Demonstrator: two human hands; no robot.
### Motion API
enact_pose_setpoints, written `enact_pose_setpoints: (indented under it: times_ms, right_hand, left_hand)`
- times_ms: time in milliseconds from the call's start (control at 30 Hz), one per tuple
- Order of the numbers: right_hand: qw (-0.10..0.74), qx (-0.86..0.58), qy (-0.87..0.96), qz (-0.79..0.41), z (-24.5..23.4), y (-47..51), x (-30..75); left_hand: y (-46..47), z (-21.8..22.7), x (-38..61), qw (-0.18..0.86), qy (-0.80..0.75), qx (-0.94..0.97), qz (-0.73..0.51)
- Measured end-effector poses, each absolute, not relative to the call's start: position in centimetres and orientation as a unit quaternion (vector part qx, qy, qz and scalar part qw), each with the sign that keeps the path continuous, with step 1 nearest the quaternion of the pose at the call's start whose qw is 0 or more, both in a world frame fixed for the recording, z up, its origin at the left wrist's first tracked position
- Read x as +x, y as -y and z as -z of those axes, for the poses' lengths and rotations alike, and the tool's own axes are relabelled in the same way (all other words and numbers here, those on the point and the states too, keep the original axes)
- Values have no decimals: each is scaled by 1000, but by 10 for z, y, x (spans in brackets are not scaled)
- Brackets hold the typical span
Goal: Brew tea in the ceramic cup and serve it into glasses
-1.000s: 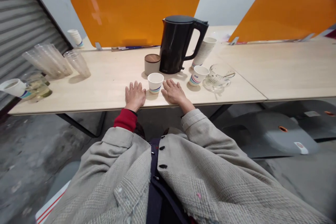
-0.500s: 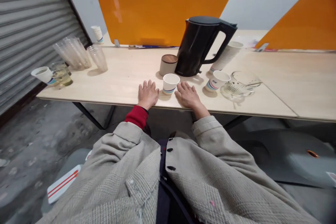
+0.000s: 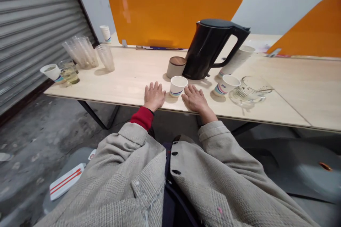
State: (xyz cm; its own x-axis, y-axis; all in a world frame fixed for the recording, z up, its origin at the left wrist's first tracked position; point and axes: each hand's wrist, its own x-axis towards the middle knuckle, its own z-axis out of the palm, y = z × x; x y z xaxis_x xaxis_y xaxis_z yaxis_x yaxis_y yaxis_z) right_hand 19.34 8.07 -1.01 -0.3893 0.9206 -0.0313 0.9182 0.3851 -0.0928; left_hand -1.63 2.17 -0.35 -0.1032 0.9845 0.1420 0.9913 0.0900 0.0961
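Flat on the table's front edge rests my left hand, fingers spread and holding nothing. My right hand also lies open, palm down, with nothing in it. Between the two stands an upright white paper cup, close to the fingers of my right hand. Just behind that cup are a beige canister with a wooden lid and a black electric kettle. To the right of my right hand are a second paper cup and a clear glass pitcher.
A stack of paper cups leans behind the kettle. On the left are stacked clear plastic cups, a glass of yellowish liquid and a tilted paper cup. An orange divider stands at the back. Stools are below the table.
The whole view has shifted slightly, so everything appears a little further right and lower. Both hands stay flat on the table, and the objects keep their places.
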Motion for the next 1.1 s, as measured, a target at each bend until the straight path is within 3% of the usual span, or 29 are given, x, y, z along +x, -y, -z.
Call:
enact_pose_setpoints:
  times_ms: [1100]
  right_hand:
    - [8,-561,826,-53,3,-75,191]
  left_hand:
    - [-21,2,-16,13,735,-673,86]
